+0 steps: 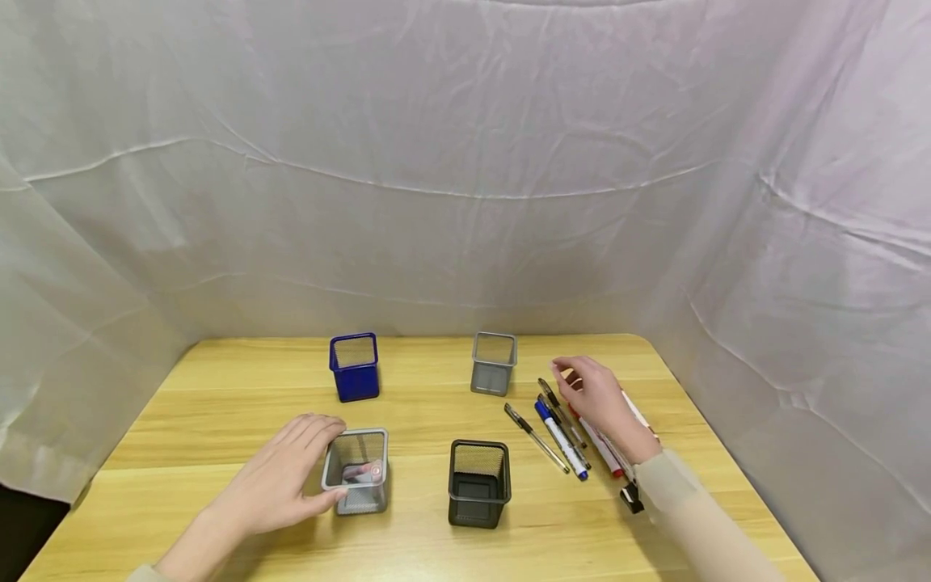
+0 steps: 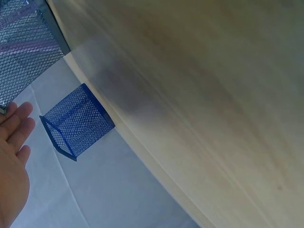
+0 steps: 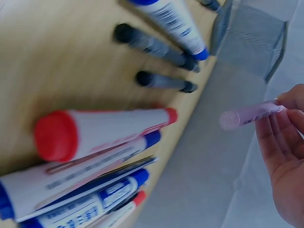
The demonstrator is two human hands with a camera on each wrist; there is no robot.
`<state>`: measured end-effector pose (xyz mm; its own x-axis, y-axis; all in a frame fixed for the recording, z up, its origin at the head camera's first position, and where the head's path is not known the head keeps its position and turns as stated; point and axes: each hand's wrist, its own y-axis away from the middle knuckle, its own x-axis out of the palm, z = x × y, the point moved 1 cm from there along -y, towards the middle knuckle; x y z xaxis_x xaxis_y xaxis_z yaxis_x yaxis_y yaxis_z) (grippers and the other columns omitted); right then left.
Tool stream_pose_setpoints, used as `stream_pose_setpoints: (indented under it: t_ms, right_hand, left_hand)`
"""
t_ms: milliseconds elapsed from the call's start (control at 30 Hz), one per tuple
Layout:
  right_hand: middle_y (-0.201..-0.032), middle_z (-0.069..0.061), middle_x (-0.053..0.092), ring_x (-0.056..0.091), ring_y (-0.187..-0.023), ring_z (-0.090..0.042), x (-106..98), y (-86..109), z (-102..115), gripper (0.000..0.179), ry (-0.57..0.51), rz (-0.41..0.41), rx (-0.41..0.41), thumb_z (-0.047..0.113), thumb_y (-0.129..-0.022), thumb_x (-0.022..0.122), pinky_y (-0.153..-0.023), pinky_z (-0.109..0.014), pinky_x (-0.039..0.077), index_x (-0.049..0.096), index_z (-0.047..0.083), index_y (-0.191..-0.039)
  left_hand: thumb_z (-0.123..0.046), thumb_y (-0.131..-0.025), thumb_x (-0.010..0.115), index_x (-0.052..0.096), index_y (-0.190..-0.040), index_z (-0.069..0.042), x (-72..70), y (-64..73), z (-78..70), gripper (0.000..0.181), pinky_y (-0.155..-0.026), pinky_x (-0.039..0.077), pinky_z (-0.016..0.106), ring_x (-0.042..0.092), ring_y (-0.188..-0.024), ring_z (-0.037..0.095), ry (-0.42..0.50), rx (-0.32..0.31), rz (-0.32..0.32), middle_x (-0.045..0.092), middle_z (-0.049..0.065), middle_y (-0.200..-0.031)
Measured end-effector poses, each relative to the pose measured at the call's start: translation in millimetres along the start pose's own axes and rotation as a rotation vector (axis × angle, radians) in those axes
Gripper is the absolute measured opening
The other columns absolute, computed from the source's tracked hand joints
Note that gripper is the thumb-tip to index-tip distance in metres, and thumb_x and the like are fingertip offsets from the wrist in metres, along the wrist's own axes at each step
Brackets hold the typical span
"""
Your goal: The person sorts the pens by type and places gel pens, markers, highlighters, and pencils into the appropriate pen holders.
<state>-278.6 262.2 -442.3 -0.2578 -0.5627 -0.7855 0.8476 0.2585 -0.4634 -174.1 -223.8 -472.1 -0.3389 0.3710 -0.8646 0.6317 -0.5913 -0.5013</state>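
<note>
My left hand (image 1: pixel 280 473) holds the near-left silver mesh pen holder (image 1: pixel 369 499) by its left side, thumb at the near rim and fingers at the far corner. Something pinkish (image 1: pixel 376 470) lies inside that holder. In the right wrist view, my right hand (image 3: pixel 287 156) pinches a small pink tube (image 3: pixel 249 114) with print on its side, between thumb and fingers. The tube is raised above the pens. Below and beside this hand lie a blue-capped marker (image 1: pixel 563 440), several black-capped pens (image 1: pixel 537 437) and a red-ended marker (image 3: pixel 114 133).
A black mesh pen holder (image 1: pixel 478 489) stands right of the held one. Toward the back edge stand a blue mesh holder (image 1: pixel 356 382) and a second silver one (image 1: pixel 490 378). Pale cloth (image 1: pixel 436 226) hangs around the wooden table (image 1: pixel 422 550). A black clip-like thing (image 1: pixel 631 497) lies near my right sleeve.
</note>
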Motion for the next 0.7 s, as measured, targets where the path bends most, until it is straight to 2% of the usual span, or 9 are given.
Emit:
stream_pose_setpoints:
  t_ms: [267,367,500,567,700]
  right_hand:
    - [-0.111,-0.015,0.072,0.073,-0.086,-0.023,-1,-4.1,25,0.026,-0.077,-0.046,-0.074,0.003,-0.096,0.072,-0.073,-0.033,0.065,0.071,-0.001,-0.122]
    - [-0.110,-0.014,0.072,0.073,-0.085,-0.021,-1,-6.0,34,0.028,-0.111,-0.051,-0.087,0.001,-0.095,0.072,-0.072,-0.028,0.064,0.070,-0.001,-0.123]
    - [-0.110,-0.013,0.072,0.074,-0.085,-0.020,-1,-8.0,44,0.031,-0.135,-0.057,-0.106,0.001,-0.095,0.072,-0.072,-0.024,0.064,0.069,-0.002,-0.126]
    - [-0.110,-0.013,0.071,0.074,-0.085,-0.020,-1,-8.7,49,0.033,-0.151,-0.062,-0.127,0.000,-0.094,0.072,-0.072,-0.023,0.063,0.069,-0.002,-0.127]
    - [-0.112,-0.015,0.070,0.073,-0.087,-0.021,-1,-10.1,59,0.035,-0.172,-0.079,-0.193,-0.004,-0.092,0.072,-0.072,-0.022,0.063,0.068,-0.004,-0.127]
  left_hand:
    - [-0.055,-0.083,0.078,0.059,-0.137,0.001,-0.8,0.0,0.1,0.081,-0.127,0.004,0.021,0.057,-0.128,0.033,-0.002,0.007,-0.004,0.062,0.015,-0.135]
    - [-0.055,-0.082,0.079,0.059,-0.137,0.001,-1.0,0.2,-0.3,0.081,-0.128,0.020,0.036,0.057,-0.128,0.032,-0.009,0.002,-0.002,0.062,0.015,-0.136]
    - [-0.055,-0.082,0.079,0.058,-0.138,0.001,-1.2,0.0,-0.7,0.081,-0.114,0.040,0.053,0.057,-0.129,0.032,-0.011,-0.005,0.002,0.062,0.014,-0.136]
    - [-0.054,-0.082,0.079,0.058,-0.138,0.000,-1.2,-0.2,-0.8,0.081,-0.114,0.040,0.053,0.057,-0.129,0.032,-0.008,-0.006,0.002,0.062,0.014,-0.136]
    - [-0.055,-0.083,0.079,0.058,-0.137,0.001,-1.5,-0.7,-0.8,0.081,-0.128,0.020,0.035,0.057,-0.128,0.032,0.000,-0.006,-0.002,0.062,0.014,-0.136]
